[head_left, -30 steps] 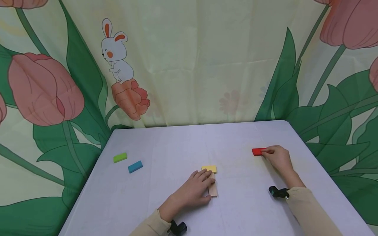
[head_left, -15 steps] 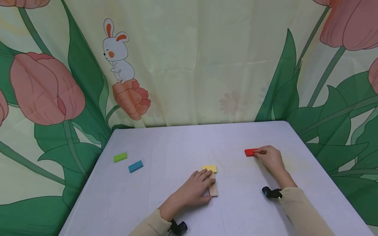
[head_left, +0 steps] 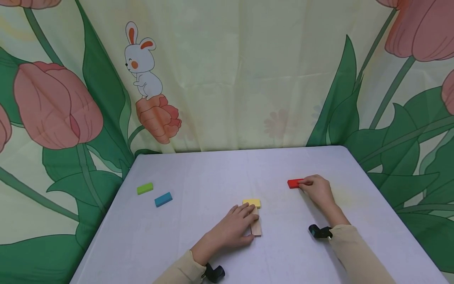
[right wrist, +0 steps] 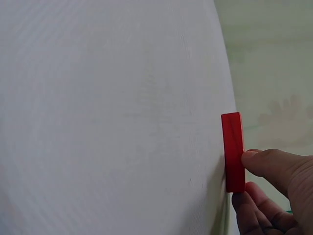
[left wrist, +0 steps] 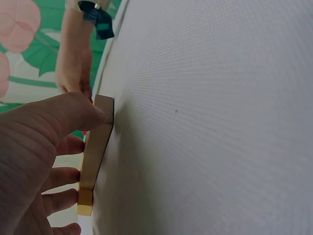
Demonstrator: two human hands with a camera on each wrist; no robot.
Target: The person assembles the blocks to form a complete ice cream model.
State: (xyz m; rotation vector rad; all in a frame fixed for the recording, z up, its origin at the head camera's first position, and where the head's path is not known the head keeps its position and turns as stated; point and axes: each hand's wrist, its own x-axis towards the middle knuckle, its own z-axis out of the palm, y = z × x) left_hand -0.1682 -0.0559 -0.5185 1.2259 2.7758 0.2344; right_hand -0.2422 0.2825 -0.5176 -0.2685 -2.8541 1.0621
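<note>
In the head view, my right hand (head_left: 317,193) pinches the right end of a red rectangular block (head_left: 293,184), held level at the right of the table. The right wrist view shows the thumb (right wrist: 269,166) on one side of the red block (right wrist: 234,152). My left hand (head_left: 228,228) rests with spread, relaxed fingers on a plain wooden block (head_left: 255,228) and a yellow block (head_left: 252,202) at its far end. In the left wrist view, the thumb tip touches the wooden block (left wrist: 98,147) near one end, and fingertips lie along its upper edge.
On the left of the white-covered table (head_left: 198,173) lie a green block (head_left: 145,188) and a blue block (head_left: 163,199). Behind the table hangs a curtain (head_left: 227,79) printed with tulips and a rabbit. Black wrist cameras (head_left: 319,231) sit under both sleeves.
My right hand has moved left with the red block in its fingers, toward the middle of the table. The left hand and the blocks under it have stayed in place.
</note>
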